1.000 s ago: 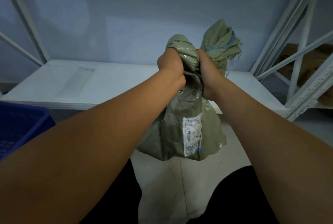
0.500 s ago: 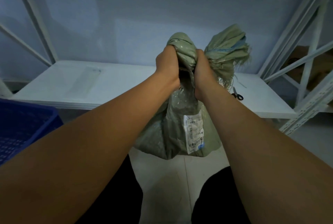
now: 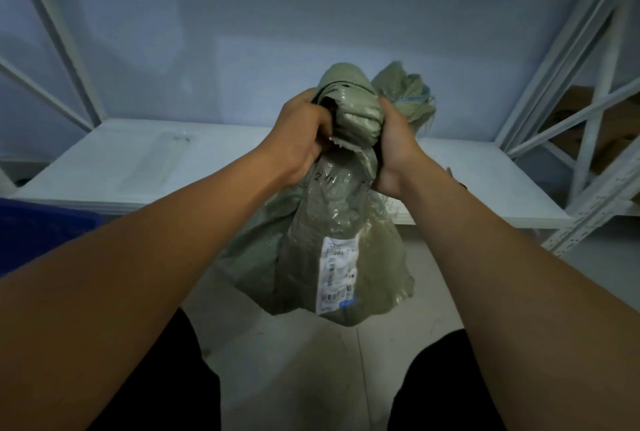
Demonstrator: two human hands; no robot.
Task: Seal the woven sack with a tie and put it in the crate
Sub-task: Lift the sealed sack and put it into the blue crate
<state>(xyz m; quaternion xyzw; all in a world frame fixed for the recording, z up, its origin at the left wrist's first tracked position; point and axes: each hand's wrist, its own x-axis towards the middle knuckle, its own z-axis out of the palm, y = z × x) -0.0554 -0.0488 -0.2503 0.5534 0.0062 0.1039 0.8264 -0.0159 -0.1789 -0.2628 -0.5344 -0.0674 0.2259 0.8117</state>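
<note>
The twisted neck of the woven sack (image 3: pixel 332 222) was largely covered by the left hand (image 3: pixel 299 134) and right hand (image 3: pixel 398 145), whose fingers (image 3: pixel 313 108) curled out of sight into the folds; whether anything bound the neck could not be told. The print on the sack's white label (image 3: pixel 337 274) was too small to read, as was the dark scrawl (image 3: pixel 325 179) just below the neck. Left of the sack, the blue crate (image 3: pixel 41 233) was cut off by the frame edge. Behind the sack, part of the white shelf (image 3: pixel 138 167) was hidden. Right of the sack, a small dark object (image 3: pixel 462 184) peeked past the wrist, unidentifiable.
</note>
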